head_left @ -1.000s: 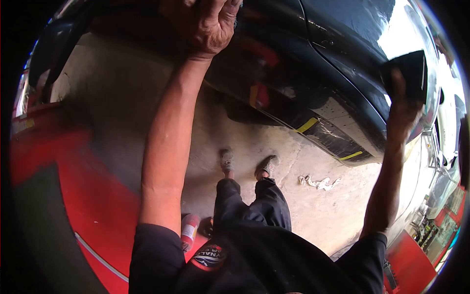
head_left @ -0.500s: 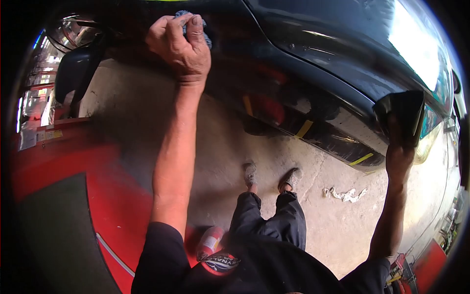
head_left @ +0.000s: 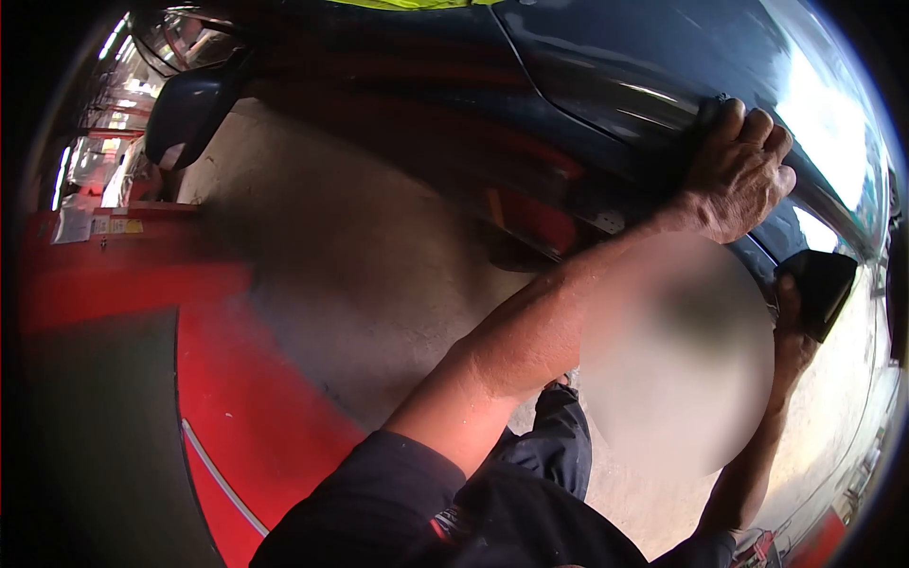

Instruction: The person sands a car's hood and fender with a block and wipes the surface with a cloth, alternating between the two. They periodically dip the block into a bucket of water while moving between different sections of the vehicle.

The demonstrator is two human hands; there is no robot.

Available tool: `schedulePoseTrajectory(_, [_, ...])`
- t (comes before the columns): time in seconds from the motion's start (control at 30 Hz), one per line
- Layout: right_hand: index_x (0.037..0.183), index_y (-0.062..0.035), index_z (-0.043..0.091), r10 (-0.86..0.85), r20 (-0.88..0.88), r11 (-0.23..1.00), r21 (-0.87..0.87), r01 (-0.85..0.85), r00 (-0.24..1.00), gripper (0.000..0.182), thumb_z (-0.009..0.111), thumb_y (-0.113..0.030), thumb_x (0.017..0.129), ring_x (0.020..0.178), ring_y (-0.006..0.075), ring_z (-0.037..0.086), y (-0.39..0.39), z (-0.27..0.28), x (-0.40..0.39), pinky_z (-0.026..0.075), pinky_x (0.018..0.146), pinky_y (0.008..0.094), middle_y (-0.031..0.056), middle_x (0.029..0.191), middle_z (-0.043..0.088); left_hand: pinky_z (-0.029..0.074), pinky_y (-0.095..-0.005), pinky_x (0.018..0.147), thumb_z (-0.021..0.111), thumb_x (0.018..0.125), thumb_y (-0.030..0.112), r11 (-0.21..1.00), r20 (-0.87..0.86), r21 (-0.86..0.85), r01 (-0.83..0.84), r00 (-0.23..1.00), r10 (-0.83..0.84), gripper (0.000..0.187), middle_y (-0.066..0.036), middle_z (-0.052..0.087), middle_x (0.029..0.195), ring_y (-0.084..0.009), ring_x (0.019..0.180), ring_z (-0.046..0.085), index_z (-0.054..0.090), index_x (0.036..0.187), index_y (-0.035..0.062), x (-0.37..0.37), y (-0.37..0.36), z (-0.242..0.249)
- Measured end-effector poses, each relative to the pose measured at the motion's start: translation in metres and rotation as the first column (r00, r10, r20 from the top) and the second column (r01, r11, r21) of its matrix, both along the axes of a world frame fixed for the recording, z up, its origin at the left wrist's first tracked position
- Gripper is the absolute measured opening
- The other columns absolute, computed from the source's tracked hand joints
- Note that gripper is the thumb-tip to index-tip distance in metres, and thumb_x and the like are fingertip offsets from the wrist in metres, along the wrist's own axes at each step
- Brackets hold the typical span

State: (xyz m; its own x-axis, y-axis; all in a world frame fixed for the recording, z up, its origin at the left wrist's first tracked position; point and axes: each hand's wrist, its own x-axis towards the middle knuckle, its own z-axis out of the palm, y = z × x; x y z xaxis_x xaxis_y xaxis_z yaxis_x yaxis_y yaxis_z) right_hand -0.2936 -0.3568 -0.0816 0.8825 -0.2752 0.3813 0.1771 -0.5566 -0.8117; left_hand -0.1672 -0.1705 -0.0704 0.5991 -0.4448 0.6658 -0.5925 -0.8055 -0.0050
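My left hand (head_left: 739, 175) reaches across to the right and rests, fingers curled, against the dark body panel of a car (head_left: 634, 47). A grey-blue cloth seen in it a moment ago is almost wholly hidden under the fingers now; just a dark edge shows at the fingertips. Lower at the right, my right hand (head_left: 793, 331) grips a black object with flared, flat sides (head_left: 819, 284), like a small tub. It is close beside the car's side, and its inside is not visible.
A black side mirror (head_left: 194, 109) juts out at upper left. Below it are a red surface (head_left: 123, 293) and a dark grey panel (head_left: 104, 426). Bright yellow-green material (head_left: 407, 4) lies at the top edge. A blurred round patch hides part of the concrete floor (head_left: 379, 256).
My left hand has swept with the cloth from upper left to the right along the car. My right hand, still on the black object, sits slightly lower and further right in view.
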Motion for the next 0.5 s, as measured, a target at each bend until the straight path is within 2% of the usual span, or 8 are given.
schedulePoseTrajectory(0.1, [0.142, -0.0044, 0.054, 0.042, 0.012, 0.995, -0.092, -0.041, 0.999, 0.053, 0.078, -0.018, 0.096, 0.106, 0.0165, 0.061, -0.005, -0.003, 0.004, 0.048, 0.097, 0.0318, 0.0044, 0.119, 0.064, 0.041, -0.0486, 0.101, 0.068, 0.095, 0.023, 0.998, 0.079, 0.025, 0.061, 0.995, -0.063, 0.011, -0.006, 0.063, 0.105, -0.0251, 0.112, 0.056, 0.078, 0.091, 0.0219, 0.005, 0.034, 0.0])
schedulePoseTrajectory(0.17, [0.151, -0.0029, 0.049, 0.107, 0.025, 0.994, 0.01, -0.107, 0.994, 0.068, 0.082, -0.017, 0.093, 0.117, 0.0206, 0.06, -0.004, -0.014, 0.01, 0.046, 0.107, 0.0355, 0.0077, 0.128, 0.064, 0.042, -0.0438, 0.085, 0.071, 0.091, 0.021, 0.993, 0.292, -0.093, 0.076, 0.955, -0.046, 0.013, -0.003, 0.059, 0.098, -0.0206, 0.098, 0.058, 0.07, 0.078, 0.0206, 0.019, 0.082, -0.014])
schedulePoseTrajectory(0.23, [0.151, -0.0024, 0.049, 0.154, -0.029, 0.987, 0.05, -0.152, 0.988, 0.068, 0.082, -0.018, 0.093, 0.114, 0.0211, 0.063, 0.019, -0.008, 0.021, 0.049, 0.103, 0.0362, 0.0085, 0.127, 0.066, 0.038, -0.0444, 0.079, 0.072, 0.091, 0.027, 0.984, 0.278, -0.144, 0.104, 0.959, -0.061, 0.014, -0.002, 0.058, 0.095, -0.0227, 0.091, 0.057, 0.069, 0.079, 0.0213, 0.016, 0.152, 0.001])
schedulePoseTrajectory(0.27, [0.15, -0.0021, 0.049, 0.174, -0.057, 0.983, 0.069, -0.17, 0.983, 0.068, 0.083, -0.018, 0.093, 0.112, 0.0214, 0.065, 0.035, -0.002, 0.026, 0.051, 0.101, 0.0366, 0.009, 0.126, 0.067, 0.041, -0.0465, 0.083, 0.075, 0.084, 0.028, 0.988, 0.277, -0.152, 0.018, 0.961, 0.026, 0.012, -0.005, 0.058, 0.096, -0.0257, 0.094, 0.057, 0.067, 0.084, 0.0203, 0.011, 0.183, 0.008])
schedulePoseTrajectory(0.3, [0.149, -0.0021, 0.052, 0.169, -0.04, 0.985, -0.028, -0.17, 0.985, 0.066, 0.082, -0.019, 0.093, 0.111, 0.0229, 0.067, 0.051, 0.004, 0.034, 0.052, 0.099, 0.0371, 0.0114, 0.126, 0.069, 0.04, -0.0468, 0.084, 0.07, 0.088, 0.026, 0.989, 0.322, -0.132, -0.073, 0.94, 0.112, 0.007, -0.005, 0.056, 0.095, -0.026, 0.094, 0.056, 0.067, 0.085, 0.0203, 0.011, 0.209, 0.015])
schedulePoseTrajectory(0.33, [0.147, -0.002, 0.054, 0.167, -0.022, 0.978, -0.126, -0.169, 0.986, 0.063, 0.082, -0.021, 0.094, 0.111, 0.0245, 0.069, 0.066, 0.011, 0.044, 0.054, 0.097, 0.0376, 0.0138, 0.126, 0.07, 0.044, -0.0496, 0.088, 0.07, 0.097, 0.028, 0.976, 0.265, -0.087, -0.199, 0.94, 0.216, 0.015, -0.008, 0.058, 0.104, -0.0313, 0.1, 0.057, 0.067, 0.096, 0.013, 0.009, 0.238, 0.023])
schedulePoseTrajectory(0.43, [0.137, -0.0022, 0.062, 0.21, 0.041, 0.936, -0.296, -0.189, 0.977, 0.054, 0.082, -0.026, 0.092, 0.109, 0.0303, 0.069, 0.103, 0.027, 0.084, 0.054, 0.093, 0.042, 0.0172, 0.121, 0.071, 0.044, -0.0518, 0.086, 0.066, 0.098, 0.028, 0.907, 0.403, -0.086, -0.412, 0.818, 0.41, 0.018, -0.009, 0.059, 0.1, -0.0347, 0.098, 0.058, 0.065, 0.092, 0.0114, 0.02, 0.297, 0.035])
schedulePoseTrajectory(0.5, [0.129, -0.003, 0.066, 0.237, 0.076, 0.761, -0.635, -0.137, 0.968, 0.05, 0.082, -0.03, 0.09, 0.105, 0.0331, 0.068, 0.091, 0.025, 0.122, 0.053, 0.09, 0.0452, 0.0159, 0.112, 0.071, 0.044, -0.0522, 0.087, 0.065, 0.098, 0.03, 0.912, 0.442, -0.089, -0.401, 0.805, 0.397, 0.019, -0.011, 0.059, 0.102, -0.0363, 0.1, 0.058, 0.066, 0.095, 0.0117, 0.024, 0.316, 0.033])
